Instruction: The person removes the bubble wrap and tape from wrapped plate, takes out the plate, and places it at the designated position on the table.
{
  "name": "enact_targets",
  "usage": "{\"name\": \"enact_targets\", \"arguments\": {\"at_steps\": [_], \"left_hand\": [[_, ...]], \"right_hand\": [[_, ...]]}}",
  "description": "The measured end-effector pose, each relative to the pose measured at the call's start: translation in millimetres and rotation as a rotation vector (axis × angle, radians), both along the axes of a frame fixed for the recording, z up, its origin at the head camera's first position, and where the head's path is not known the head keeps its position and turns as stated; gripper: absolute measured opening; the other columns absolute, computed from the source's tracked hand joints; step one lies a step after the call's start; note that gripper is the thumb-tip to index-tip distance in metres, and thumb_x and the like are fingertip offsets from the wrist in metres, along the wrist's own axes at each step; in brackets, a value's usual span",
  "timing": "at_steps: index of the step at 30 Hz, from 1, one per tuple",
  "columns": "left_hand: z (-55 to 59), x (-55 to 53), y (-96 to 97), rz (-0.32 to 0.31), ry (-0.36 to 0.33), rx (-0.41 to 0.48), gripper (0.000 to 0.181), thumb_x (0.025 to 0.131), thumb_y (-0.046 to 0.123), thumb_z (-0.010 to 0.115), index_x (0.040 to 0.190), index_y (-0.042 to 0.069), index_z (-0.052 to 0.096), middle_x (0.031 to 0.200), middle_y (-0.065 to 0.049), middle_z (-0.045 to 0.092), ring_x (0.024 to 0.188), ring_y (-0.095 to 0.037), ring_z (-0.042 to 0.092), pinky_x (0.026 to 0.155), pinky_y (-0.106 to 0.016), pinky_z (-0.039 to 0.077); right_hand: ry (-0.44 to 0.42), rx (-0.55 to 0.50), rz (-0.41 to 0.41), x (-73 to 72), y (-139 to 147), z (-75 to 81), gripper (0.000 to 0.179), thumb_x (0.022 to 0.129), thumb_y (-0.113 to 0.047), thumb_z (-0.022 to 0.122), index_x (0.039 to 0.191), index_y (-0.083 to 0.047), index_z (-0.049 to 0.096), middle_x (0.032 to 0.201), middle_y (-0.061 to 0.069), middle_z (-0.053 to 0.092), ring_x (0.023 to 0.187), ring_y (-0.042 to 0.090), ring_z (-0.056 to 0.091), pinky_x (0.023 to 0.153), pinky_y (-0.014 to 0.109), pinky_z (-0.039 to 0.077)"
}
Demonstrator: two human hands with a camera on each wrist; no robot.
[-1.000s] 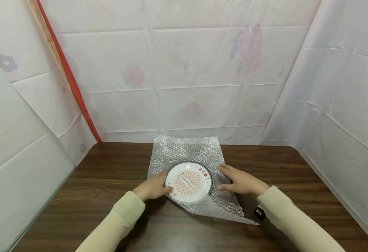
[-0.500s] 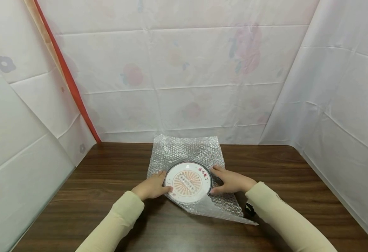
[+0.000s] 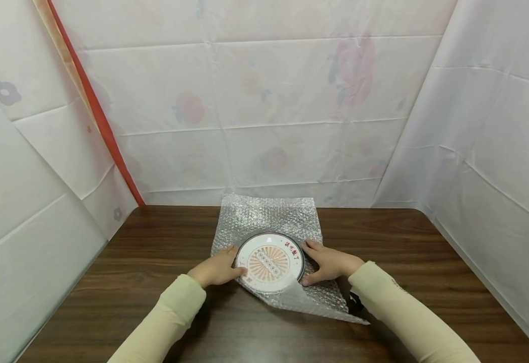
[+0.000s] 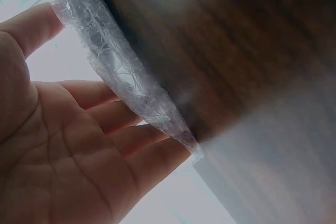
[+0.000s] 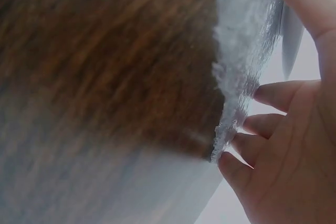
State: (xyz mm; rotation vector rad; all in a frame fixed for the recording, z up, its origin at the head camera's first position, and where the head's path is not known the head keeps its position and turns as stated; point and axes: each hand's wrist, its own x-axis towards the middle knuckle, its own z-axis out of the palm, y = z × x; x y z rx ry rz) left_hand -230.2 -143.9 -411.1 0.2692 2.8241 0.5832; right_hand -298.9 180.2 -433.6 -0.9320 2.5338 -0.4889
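A round white plate point(image 3: 269, 264) with a dark rim, red characters and an orange ray pattern lies on a sheet of bubble wrap point(image 3: 271, 212). At the plate's left edge my left hand point(image 3: 216, 267) rests with its thumb over the rim. In the left wrist view its outstretched fingers point(image 4: 134, 137) meet the wrap's edge. My right hand point(image 3: 330, 263) lies at the plate's right edge, thumb and fingers spread. Its fingertips touch the wrap in the right wrist view, beside the plate's grey rim point(image 5: 292, 32). A folded corner of wrap covers the plate's near right edge.
The folded corner's point reaches right, toward my right sleeve point(image 3: 396, 302). Underneath is a dark wooden table point(image 3: 164, 237). Pale patterned sheets point(image 3: 264, 101) hang behind it and on both sides, with a red strip point(image 3: 103, 131) at the left.
My right hand has moved left from beside the plate to its right edge. The left hand stays nearly in place at the left rim. The plate and wrap look almost unmoved.
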Motion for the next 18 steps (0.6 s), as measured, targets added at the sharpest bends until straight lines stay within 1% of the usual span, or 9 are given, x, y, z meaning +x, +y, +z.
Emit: {"name": "enact_targets", "arguments": {"at_steps": [9, 18], "left_hand": [[-0.3, 3.0, -0.4, 0.003, 0.027, -0.004, 0.079, 0.095, 0.038, 0.061, 0.149, -0.011, 0.029, 0.157, -0.029, 0.027, 0.146, -0.048, 0.023, 0.119, -0.057, 0.024], [1.7, 3.4, -0.6, 0.001, 0.095, -0.012, 0.078, 0.094, 0.040, 0.064, 0.149, -0.007, 0.033, 0.155, -0.026, 0.033, 0.144, -0.043, 0.030, 0.118, -0.055, 0.028]], "right_hand": [[0.007, 0.004, -0.001, -0.7, 0.3, -3.2, 0.105, 0.082, -0.055, 0.073, 0.158, -0.009, 0.017, 0.165, 0.019, 0.003, 0.152, 0.037, 0.010, 0.118, 0.055, 0.028], [0.001, 0.000, 0.007, 0.6, -1.0, 0.0, 0.104, 0.082, -0.053, 0.074, 0.157, -0.006, 0.018, 0.165, 0.020, 0.004, 0.152, 0.038, 0.009, 0.118, 0.054, 0.027]]}}
